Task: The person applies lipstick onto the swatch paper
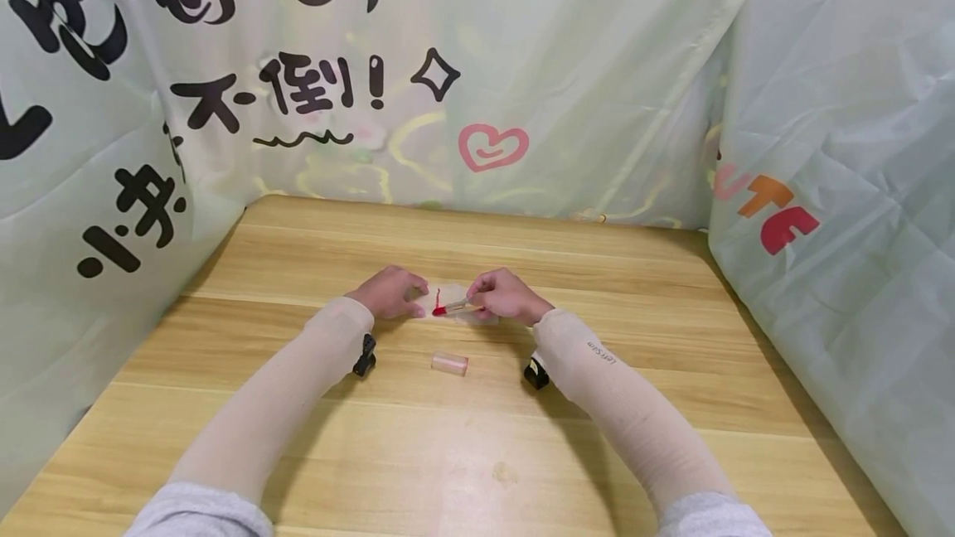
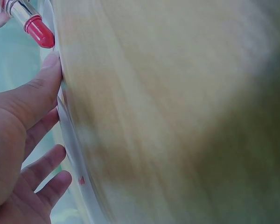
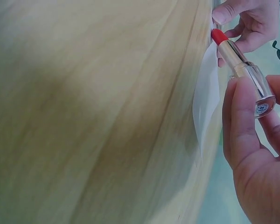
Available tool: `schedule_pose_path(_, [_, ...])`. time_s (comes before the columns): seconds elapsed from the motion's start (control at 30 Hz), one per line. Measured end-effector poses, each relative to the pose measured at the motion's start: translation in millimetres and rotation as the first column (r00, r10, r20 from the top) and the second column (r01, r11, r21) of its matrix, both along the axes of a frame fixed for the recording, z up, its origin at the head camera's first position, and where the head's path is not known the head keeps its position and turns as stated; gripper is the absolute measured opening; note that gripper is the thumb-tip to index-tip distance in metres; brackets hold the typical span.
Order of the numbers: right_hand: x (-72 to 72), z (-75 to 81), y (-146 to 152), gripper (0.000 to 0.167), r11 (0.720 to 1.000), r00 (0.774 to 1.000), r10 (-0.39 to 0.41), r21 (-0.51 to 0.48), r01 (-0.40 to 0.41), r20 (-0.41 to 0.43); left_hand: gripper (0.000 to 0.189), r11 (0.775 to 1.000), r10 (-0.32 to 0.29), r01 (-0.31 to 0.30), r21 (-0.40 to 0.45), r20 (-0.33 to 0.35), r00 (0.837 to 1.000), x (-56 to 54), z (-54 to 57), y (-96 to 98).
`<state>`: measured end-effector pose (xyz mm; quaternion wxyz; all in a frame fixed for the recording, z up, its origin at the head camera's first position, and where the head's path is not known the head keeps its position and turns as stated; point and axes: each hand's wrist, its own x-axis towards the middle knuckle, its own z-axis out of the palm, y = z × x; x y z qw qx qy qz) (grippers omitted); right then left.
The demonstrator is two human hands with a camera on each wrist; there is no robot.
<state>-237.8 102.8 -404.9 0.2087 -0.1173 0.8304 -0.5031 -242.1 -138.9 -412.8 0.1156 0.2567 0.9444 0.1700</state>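
My right hand pinches a lipstick by its clear and silver base, with the red bullet extended and pointing left. In the head view the bullet's tip lies over a small white sheet of paper, beside a red stroke drawn on it. At the paper's left edge rests my left hand, thumb and fingertips against it and fingers spread in the left wrist view. The lipstick's tip shows just beyond that thumb. Part of the paper is hidden under the right hand.
A clear, pink-tinted cap lies on its side on the wooden table, nearer me than the paper. Printed fabric curtains surround the table at the back and both sides. A small black device sits at each wrist.
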Motion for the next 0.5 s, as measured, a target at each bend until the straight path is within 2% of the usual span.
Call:
schedule_pose_path(0.13, [-0.6, -0.4, -0.3, 0.009, 1.0, 1.0, 0.002, 0.002, -0.002, 0.004, 0.04, 1.0, -0.004, 0.004, 0.005, -0.009, 1.0, 0.2, -1.4, 0.0])
schedule_pose_path(0.5, [-0.4, 1.9, -0.1, 0.01, 1.0, 1.0, 0.007, -0.014, -0.006, 0.018, 0.042, 1.0, 0.014, -0.014, -0.002, 0.021, 1.0, -1.7, -1.7, 0.0])
